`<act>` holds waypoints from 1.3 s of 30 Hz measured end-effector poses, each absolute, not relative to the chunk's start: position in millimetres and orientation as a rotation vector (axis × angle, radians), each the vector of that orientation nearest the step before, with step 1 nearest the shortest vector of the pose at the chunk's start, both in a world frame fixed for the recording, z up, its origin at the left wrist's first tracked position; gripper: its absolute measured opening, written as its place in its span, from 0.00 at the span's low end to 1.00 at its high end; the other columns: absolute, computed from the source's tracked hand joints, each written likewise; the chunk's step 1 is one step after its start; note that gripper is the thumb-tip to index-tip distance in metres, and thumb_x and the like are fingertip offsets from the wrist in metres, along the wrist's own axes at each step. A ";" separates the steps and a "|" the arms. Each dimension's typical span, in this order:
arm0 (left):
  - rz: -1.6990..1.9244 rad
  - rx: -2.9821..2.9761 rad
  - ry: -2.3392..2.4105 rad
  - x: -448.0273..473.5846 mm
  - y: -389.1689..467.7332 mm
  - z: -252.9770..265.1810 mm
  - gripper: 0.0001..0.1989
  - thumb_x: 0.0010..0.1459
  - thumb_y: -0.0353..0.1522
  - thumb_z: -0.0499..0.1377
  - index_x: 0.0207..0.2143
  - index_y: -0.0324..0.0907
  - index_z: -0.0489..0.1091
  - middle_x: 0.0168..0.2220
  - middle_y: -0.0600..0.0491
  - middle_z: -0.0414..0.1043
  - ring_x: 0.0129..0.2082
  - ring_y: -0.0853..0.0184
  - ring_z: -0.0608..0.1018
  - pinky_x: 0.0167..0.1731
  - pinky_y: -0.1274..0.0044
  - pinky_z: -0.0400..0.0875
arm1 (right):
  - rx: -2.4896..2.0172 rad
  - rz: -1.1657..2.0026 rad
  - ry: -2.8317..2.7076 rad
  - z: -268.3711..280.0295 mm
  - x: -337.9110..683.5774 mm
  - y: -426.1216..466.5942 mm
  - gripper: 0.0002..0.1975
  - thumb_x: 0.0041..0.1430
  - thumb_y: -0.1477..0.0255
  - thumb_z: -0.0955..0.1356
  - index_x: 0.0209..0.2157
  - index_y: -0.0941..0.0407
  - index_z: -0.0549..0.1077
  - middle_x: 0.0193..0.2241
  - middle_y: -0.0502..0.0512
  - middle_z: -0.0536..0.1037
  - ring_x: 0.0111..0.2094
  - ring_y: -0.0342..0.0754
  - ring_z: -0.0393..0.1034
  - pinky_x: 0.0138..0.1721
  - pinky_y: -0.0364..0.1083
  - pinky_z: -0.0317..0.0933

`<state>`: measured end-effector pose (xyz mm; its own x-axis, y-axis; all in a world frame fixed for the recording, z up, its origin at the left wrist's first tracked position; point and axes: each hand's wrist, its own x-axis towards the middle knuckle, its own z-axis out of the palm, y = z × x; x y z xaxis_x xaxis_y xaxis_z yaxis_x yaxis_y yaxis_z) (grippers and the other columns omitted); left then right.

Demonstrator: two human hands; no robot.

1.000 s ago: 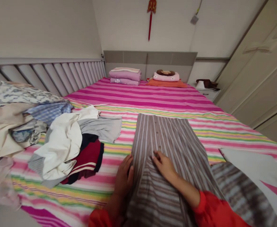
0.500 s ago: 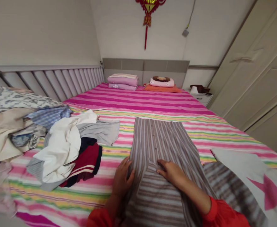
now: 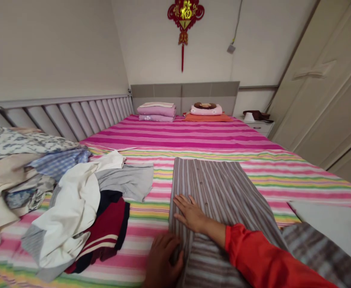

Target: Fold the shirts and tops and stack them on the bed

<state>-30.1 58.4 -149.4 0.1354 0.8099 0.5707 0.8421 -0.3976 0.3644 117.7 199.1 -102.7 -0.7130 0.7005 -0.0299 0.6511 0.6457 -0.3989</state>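
Note:
A grey-brown striped button shirt (image 3: 217,192) lies spread on the bed, its row of buttons running down the front. My right hand (image 3: 190,214) rests flat on the shirt near its left edge, fingers spread and holding nothing. Lower down, my left hand (image 3: 163,260) is at the shirt's left edge, somewhat blurred, with the thumb apart from the bent fingers. Nothing shows in its grasp. At the lower right a sleeve-like striped part (image 3: 319,248) lies over a pale grey cloth (image 3: 328,218).
Left of the shirt lies a loose pile with a white garment (image 3: 76,208), a dark red garment (image 3: 109,228), a grey one (image 3: 130,180) and a blue checked one (image 3: 61,162). Folded bedding (image 3: 157,112) sits by the headboard (image 3: 208,90). A wardrobe (image 3: 319,100) stands at right.
My right hand has moved left across the shirt, from the pointed flap by the buttons to its left side. My left hand is lower in view. The view has tilted up slightly.

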 end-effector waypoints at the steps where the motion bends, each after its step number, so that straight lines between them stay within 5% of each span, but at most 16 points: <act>1: -1.125 -2.330 -1.707 -30.5 59.1 -150.0 0.10 0.52 0.31 0.61 0.39 0.49 0.72 0.38 0.50 0.78 0.38 0.60 0.79 0.37 0.66 0.78 | -1.119 0.560 -2.742 -103.8 114.9 215.4 0.32 0.67 0.56 0.57 0.67 0.54 0.53 0.68 0.59 0.51 0.70 0.55 0.40 0.67 0.63 0.32; 14: -1.267 -2.308 -1.762 -31.9 58.7 -177.1 0.06 0.55 0.33 0.58 0.35 0.51 0.73 0.35 0.50 0.77 0.36 0.60 0.78 0.35 0.67 0.77 | -1.527 0.547 -2.365 -106.4 70.4 383.5 0.32 0.67 0.55 0.58 0.67 0.54 0.55 0.69 0.59 0.51 0.70 0.61 0.33 0.66 0.64 0.24; 18: -1.463 -2.190 -1.888 -33.2 52.1 -175.9 0.12 0.59 0.33 0.56 0.44 0.53 0.72 0.46 0.48 0.75 0.47 0.57 0.77 0.43 0.63 0.78 | -1.604 0.591 -2.297 -107.4 69.2 392.7 0.32 0.67 0.54 0.56 0.67 0.54 0.54 0.70 0.57 0.48 0.70 0.60 0.32 0.67 0.62 0.24; 23: -1.626 -2.036 -1.989 -36.7 50.7 -170.7 0.22 0.65 0.32 0.48 0.61 0.51 0.59 0.58 0.46 0.66 0.58 0.58 0.70 0.54 0.61 0.73 | -1.620 0.663 -2.346 -103.7 75.0 362.4 0.36 0.64 0.49 0.57 0.67 0.51 0.54 0.70 0.54 0.48 0.70 0.60 0.34 0.68 0.62 0.28; 31: -1.795 -1.883 -1.895 -34.8 66.1 -163.0 0.19 0.68 0.33 0.44 0.60 0.44 0.59 0.57 0.43 0.65 0.59 0.60 0.68 0.57 0.62 0.67 | -1.594 0.749 -2.516 -99.0 84.5 261.6 0.38 0.63 0.45 0.51 0.69 0.49 0.47 0.71 0.52 0.38 0.70 0.60 0.27 0.67 0.63 0.26; 39: -1.932 -1.780 -1.962 -35.6 77.9 -162.1 0.19 0.68 0.39 0.43 0.54 0.41 0.64 0.49 0.43 0.69 0.51 0.61 0.72 0.54 0.62 0.68 | -1.495 0.810 -2.624 -97.1 91.8 148.5 0.38 0.64 0.46 0.49 0.69 0.50 0.45 0.71 0.54 0.41 0.71 0.57 0.27 0.67 0.64 0.26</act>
<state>-35.6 77.9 -162.1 -0.4041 0.7273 0.5547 0.5659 -0.2776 0.7763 91.8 148.5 -97.1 -0.5430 0.8061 -0.2352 0.7985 0.4089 -0.4418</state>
